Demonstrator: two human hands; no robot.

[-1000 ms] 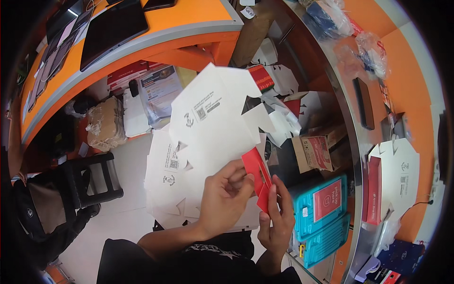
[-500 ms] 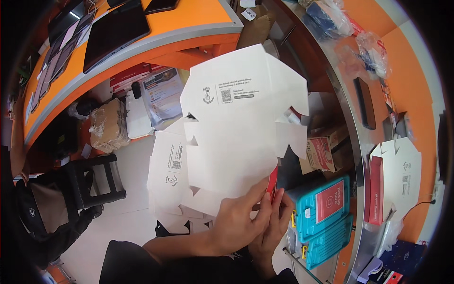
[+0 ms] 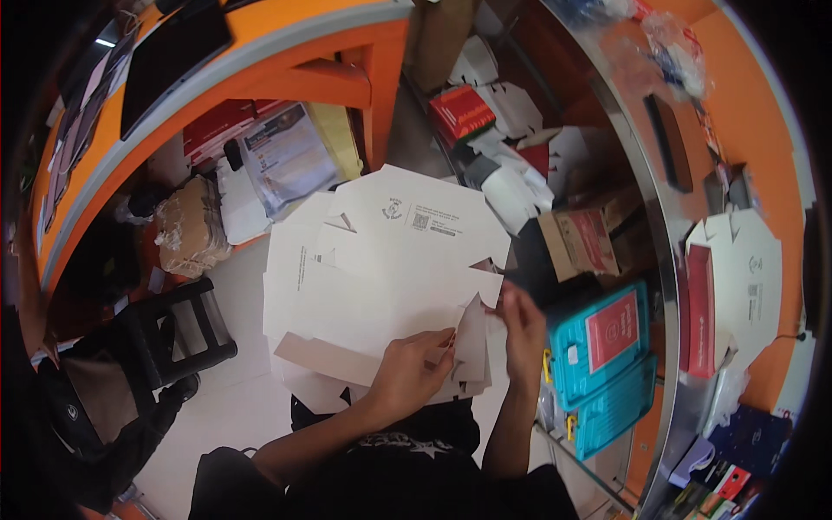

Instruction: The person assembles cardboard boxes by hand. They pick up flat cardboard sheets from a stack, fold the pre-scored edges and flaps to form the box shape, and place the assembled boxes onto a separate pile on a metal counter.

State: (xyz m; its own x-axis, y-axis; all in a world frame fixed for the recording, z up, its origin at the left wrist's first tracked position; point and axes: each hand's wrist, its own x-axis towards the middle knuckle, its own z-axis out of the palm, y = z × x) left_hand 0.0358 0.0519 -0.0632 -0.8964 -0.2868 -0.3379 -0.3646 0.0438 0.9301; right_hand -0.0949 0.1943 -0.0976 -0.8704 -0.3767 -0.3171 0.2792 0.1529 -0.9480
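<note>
A flat white cardboard box blank with slots and cut corners lies over my lap, with small dark print near its far edge. Its near edge is partly folded up. My left hand is closed, pinching a raised flap at the near side. At the right edge my right hand has its fingers curled around a small tab of the same blank; the fingertips are partly hidden. More white blanks lie stacked beneath, showing at the left and near edges.
A folded white and red box and a dark phone lie on the right counter. Teal boxes and a brown carton stand below it. An orange desk is at far left, a black stool at left.
The blank has come down onto the stack and its near edge is now folded up. My hands, close together before, have moved apart, the left one to the left.
</note>
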